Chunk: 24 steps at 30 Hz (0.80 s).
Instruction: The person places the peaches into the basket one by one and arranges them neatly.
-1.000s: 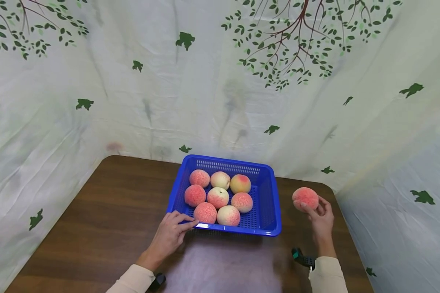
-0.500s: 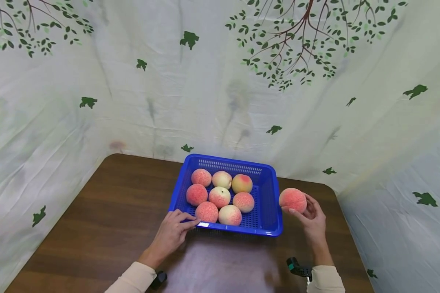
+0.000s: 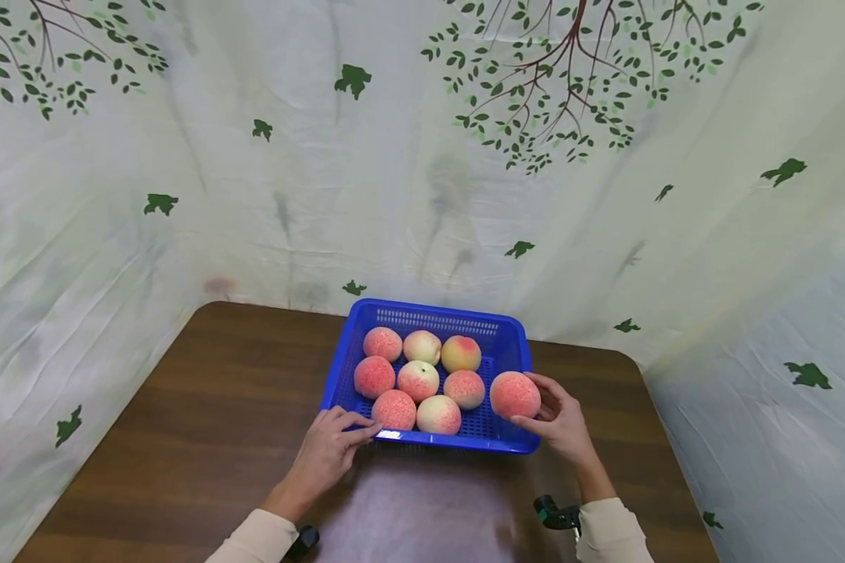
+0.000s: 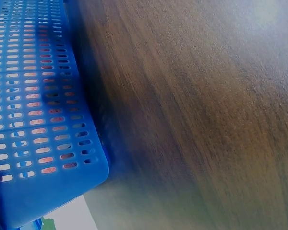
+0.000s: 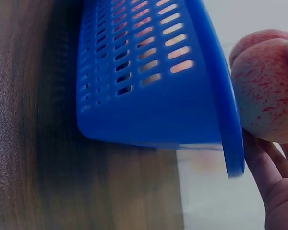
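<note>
My right hand (image 3: 565, 422) grips a pink-red peach (image 3: 515, 395) between thumb and fingers, over the right side of a blue plastic basket (image 3: 533, 426). In the right wrist view, the held peach (image 5: 266, 88) appears just above the basket's rim (image 5: 225, 105). Several peaches, some red such as this one (image 3: 375, 377), some pale such as this one (image 3: 439, 415), lie in the basket's left and middle. My left hand (image 3: 327, 453) rests on the front left rim with fingers extended. The left wrist view shows the slotted basket wall (image 4: 43, 124) but not the hand.
The basket stands on a brown wooden table (image 3: 204, 422) near its back edge. Behind and around hangs a pale cloth (image 3: 394, 195) printed with leaves and branches. A dark wrist camera (image 3: 556, 512) sits at my right wrist, another (image 3: 303, 539) at the left.
My right hand has carried the peach leftward, from right of the basket to over its right side. My left hand stays on the rim, and the other peaches have not moved.
</note>
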Each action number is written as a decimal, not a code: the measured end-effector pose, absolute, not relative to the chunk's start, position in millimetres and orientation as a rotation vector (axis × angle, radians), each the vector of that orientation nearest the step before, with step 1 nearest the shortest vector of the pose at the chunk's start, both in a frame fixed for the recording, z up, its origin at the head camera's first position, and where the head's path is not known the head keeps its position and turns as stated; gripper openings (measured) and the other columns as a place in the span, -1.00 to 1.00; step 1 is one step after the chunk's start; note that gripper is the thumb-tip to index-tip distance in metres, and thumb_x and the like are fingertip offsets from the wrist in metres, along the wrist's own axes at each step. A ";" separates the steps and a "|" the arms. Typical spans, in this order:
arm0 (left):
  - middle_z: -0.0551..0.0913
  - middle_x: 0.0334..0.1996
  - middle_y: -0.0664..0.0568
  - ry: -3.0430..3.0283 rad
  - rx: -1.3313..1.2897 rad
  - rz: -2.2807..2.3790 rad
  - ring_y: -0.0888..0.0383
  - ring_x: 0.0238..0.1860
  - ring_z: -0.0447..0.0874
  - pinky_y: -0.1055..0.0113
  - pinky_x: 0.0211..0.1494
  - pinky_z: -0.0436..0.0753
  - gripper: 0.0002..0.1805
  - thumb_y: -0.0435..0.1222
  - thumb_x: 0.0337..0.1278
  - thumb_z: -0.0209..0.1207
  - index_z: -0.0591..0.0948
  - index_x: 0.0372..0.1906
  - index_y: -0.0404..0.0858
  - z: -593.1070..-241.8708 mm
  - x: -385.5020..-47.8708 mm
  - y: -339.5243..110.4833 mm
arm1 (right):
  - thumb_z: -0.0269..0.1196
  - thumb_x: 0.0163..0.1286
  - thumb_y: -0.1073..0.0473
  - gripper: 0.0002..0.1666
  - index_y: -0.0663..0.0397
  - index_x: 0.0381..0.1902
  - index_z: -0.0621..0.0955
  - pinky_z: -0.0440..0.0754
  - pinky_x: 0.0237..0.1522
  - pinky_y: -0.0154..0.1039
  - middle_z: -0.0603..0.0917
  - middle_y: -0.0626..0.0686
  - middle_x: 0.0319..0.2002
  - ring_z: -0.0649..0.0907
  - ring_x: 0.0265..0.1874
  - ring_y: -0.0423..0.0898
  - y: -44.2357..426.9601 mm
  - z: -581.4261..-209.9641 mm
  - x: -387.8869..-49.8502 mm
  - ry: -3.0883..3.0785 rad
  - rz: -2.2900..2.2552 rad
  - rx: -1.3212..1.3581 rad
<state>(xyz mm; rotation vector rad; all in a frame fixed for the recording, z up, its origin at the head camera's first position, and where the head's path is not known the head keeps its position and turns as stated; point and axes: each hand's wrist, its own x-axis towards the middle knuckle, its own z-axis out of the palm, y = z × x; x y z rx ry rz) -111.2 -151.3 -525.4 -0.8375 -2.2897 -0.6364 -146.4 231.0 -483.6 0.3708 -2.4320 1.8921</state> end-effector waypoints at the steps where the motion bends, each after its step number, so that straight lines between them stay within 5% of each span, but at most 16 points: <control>1: 0.70 -0.33 0.14 -2.288 -0.838 -0.637 0.17 -0.36 0.48 0.27 -0.29 0.37 -0.66 -0.50 -0.19 0.34 0.79 -0.22 -0.14 -525.7 -110.9 -151.4 | 0.43 0.08 0.39 -0.18 0.17 0.31 0.39 0.53 0.04 -0.35 0.49 0.22 0.21 0.58 0.05 -0.23 229.6 -483.8 -146.9 -2.462 1.877 0.383; 9: 0.70 -0.33 0.14 -2.264 -0.844 -0.644 0.17 -0.36 0.48 0.26 -0.29 0.38 -0.66 -0.51 -0.24 0.34 0.79 -0.24 -0.15 -527.1 -109.8 -152.6 | 0.50 0.04 0.22 -0.22 0.03 0.25 0.47 0.56 0.06 0.00 0.55 0.15 0.15 0.59 0.05 0.12 216.4 -486.1 -152.5 -2.618 1.794 0.444; 24: 0.70 -0.33 0.15 -2.271 -0.820 -0.654 0.17 -0.35 0.48 0.24 -0.27 0.42 -0.62 -0.51 -0.28 0.39 0.80 -0.23 -0.12 -527.5 -111.0 -151.2 | 0.56 -0.07 0.15 -0.22 0.04 0.17 0.53 0.57 0.01 0.04 0.59 0.11 0.08 0.61 -0.05 0.06 204.2 -483.2 -165.1 -2.878 1.467 0.513</control>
